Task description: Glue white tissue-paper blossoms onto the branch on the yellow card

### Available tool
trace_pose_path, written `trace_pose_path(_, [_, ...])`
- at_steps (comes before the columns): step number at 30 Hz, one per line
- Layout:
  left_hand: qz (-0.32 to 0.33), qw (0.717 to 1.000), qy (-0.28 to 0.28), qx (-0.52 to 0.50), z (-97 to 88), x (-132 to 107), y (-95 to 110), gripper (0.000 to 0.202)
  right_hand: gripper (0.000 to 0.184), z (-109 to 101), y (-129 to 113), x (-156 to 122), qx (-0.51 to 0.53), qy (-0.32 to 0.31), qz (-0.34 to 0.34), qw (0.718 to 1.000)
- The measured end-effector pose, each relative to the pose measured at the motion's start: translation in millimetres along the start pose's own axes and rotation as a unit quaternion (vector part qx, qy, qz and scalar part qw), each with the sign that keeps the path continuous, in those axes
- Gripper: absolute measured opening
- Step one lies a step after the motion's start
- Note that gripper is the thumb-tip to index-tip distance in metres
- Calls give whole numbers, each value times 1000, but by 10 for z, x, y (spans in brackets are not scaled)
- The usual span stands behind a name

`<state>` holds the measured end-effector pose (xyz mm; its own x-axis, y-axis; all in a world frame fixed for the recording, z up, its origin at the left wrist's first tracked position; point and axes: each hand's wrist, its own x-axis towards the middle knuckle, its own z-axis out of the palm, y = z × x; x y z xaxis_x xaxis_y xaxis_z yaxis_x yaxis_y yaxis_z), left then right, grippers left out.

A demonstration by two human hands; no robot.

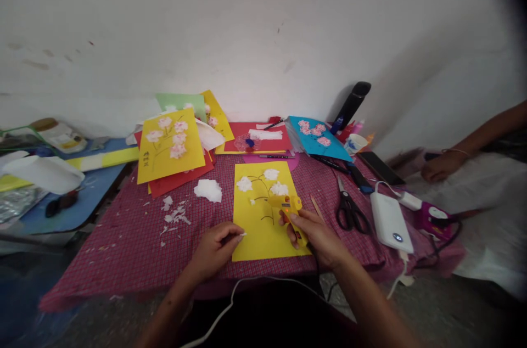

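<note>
White scrap [244, 234] pinched between closed fingertips of the left hand [218, 245], yellow glue gun [293, 203] gripped by curled fingers of the right hand [316, 231] over a flat yellow paper sheet [249, 222], ruffled white blossoms [280, 188] set on it, checked cloth [123, 243] spread beneath.

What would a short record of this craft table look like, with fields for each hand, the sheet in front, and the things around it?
Left hand: pinches a small white scrap at the sheet's left edge
Right hand: holds a yellow glue gun over the sheet
Yellow sheet: three white blossoms, curved dark lines
Left side: white paper, torn bits, yellow card with pinkish blossoms
Right side: black-handled scissors, white device
Tablecloth: checked
Far right: another person's hand
</note>
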<state>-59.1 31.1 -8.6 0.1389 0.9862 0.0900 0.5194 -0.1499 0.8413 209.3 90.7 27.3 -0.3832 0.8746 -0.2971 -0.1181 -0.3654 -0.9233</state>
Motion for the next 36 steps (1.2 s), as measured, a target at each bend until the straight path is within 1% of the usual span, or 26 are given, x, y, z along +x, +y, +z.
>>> trace_pose_path(4, [-3,1000,3,-2,12,-7,3,15,41,14,18,99,-32,-12,-21,999])
trace_pose_path(7, [-1,1000,9,-7,25,-8,-10,16,42,15,42,172,-47,-21,-13,999])
trace_pose_path(10, [3,1000,3,-3,29,-5,-19,16,42,29,54,216,-73,-29,-3,997])
trace_pose_path(19, [17,1000,-4,1,-3,-12,-9,14,42,116,68,252,-140,-10,-10,990])
trace_pose_path(36, [24,999,-1,-41,13,-20,-10,14,41,138,95,273,-158,-4,7,987])
